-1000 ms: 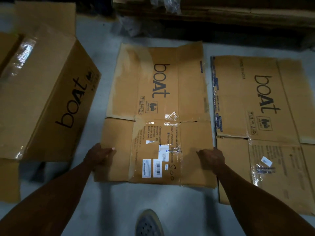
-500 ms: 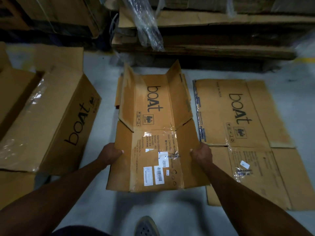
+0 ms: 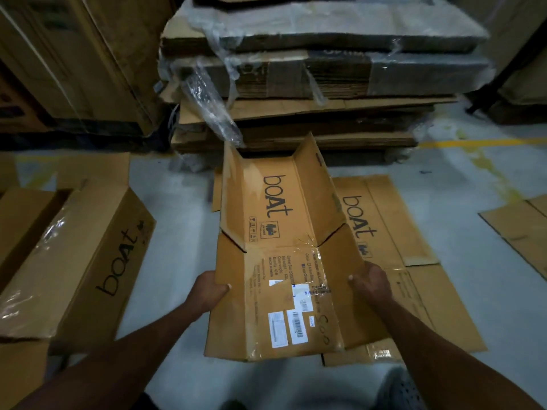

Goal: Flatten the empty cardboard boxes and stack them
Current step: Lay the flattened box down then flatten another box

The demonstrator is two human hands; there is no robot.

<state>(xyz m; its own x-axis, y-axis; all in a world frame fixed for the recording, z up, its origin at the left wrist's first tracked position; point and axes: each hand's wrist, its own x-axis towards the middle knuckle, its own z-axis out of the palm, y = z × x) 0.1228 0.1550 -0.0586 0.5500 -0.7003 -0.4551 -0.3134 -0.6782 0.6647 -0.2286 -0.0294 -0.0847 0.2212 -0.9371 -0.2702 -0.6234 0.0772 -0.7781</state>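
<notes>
A flattened brown "boAt" box [image 3: 275, 261] is lifted off the floor, its side flaps bent upward. My left hand [image 3: 208, 291] grips its left edge and my right hand [image 3: 371, 281] grips its right edge. Partly beneath it on the right, another flattened "boAt" box [image 3: 411, 261] lies on the grey floor. On the left lies an unflattened "boAt" box [image 3: 74, 261] on its side, with shiny tape on it. The edge of a further flat piece [image 3: 215, 190] shows under the held box.
A tall pile of flat cardboard wrapped in plastic film [image 3: 310, 75] stands straight ahead. Large cartons [image 3: 74, 60] rise at the back left. More flat cardboard [image 3: 521, 229] lies at the right edge. A yellow floor line [image 3: 473, 143] runs at the right. My shoe [image 3: 402, 389] shows below.
Both hands have raised the flattened box from the floor and carried it rightward, over the flat box on the right. Its side flaps folded up. My view tilted upward.
</notes>
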